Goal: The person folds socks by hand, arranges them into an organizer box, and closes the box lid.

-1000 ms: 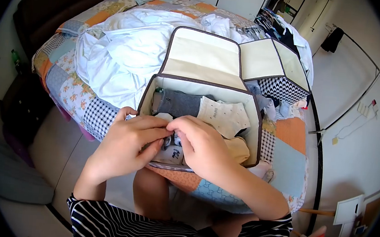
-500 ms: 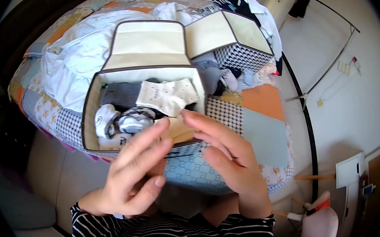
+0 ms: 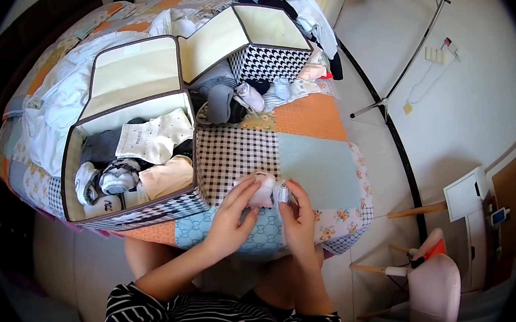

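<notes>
Box mouth: the cream-lined, brown-edged houndstooth fabric box (image 3: 161,211) can be entered from above.
Box interior: grey, white, patterned and peach folded socks (image 3: 168,174) fill most of it, leaving only narrow gaps.
Cream fabric lid (image 3: 134,70): folded back at the box's far side, screening that approach.
Patchwork quilt (image 3: 316,160): flat, passable stretch to the box's right.
Hands: left hand (image 3: 231,220) and right hand (image 3: 298,223), with pale pink and white socks (image 3: 261,192) between them, occupy part of that stretch.
Grey, black and lilac sock heap (image 3: 219,103): blocks just beside the box's far right corner.
Second houndstooth box (image 3: 269,64): stands beyond that corner.
Rumpled white sheet (image 3: 49,127): bunched along the box's left.
</notes>
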A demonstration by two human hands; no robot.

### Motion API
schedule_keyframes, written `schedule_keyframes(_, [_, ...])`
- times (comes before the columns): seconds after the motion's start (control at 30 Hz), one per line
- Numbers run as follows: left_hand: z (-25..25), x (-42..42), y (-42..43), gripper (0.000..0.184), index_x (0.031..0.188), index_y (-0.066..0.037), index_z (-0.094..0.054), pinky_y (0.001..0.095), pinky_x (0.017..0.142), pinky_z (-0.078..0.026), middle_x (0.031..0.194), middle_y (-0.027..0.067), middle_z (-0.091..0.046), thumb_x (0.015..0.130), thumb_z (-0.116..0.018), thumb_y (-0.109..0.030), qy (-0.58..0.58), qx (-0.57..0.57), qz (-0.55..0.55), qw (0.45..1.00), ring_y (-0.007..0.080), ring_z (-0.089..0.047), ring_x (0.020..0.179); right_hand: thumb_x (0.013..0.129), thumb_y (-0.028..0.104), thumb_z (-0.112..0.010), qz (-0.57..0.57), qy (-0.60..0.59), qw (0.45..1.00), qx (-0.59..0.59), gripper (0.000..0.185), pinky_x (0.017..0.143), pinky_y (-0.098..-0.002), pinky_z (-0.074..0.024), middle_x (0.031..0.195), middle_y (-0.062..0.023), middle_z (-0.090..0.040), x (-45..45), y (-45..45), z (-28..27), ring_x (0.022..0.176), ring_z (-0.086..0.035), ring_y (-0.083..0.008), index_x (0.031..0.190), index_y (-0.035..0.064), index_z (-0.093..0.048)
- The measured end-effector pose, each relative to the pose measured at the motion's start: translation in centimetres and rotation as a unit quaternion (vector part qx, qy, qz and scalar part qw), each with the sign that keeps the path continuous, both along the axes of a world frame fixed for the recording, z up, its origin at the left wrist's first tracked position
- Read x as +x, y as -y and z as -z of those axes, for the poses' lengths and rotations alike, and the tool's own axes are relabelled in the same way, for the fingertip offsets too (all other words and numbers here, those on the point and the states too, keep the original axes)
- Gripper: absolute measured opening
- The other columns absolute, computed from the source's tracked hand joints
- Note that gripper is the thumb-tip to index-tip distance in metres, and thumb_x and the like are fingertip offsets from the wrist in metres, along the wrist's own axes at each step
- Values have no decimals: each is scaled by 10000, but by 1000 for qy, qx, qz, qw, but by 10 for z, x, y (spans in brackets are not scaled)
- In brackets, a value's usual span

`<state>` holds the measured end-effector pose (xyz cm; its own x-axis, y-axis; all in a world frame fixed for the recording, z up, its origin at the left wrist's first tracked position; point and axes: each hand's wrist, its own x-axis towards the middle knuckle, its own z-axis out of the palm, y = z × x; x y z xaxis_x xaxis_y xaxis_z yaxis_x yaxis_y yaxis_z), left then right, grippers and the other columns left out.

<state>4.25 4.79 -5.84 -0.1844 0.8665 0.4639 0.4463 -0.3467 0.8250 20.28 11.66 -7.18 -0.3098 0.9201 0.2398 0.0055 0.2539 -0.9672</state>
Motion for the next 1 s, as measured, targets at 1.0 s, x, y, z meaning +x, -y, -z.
schedule_keyframes(1.0, [-99, -115, 129, 370, 1188, 56, -615, 340, 803, -512, 1078, 199, -649, 831, -689, -6, -65, 193, -93, 975, 275, -632, 933, 831, -14, -676, -347, -19, 905, 245, 416, 902, -346, -475, 1229, -186, -571, -112, 53, -146, 1048, -597, -250, 1232, -26, -564])
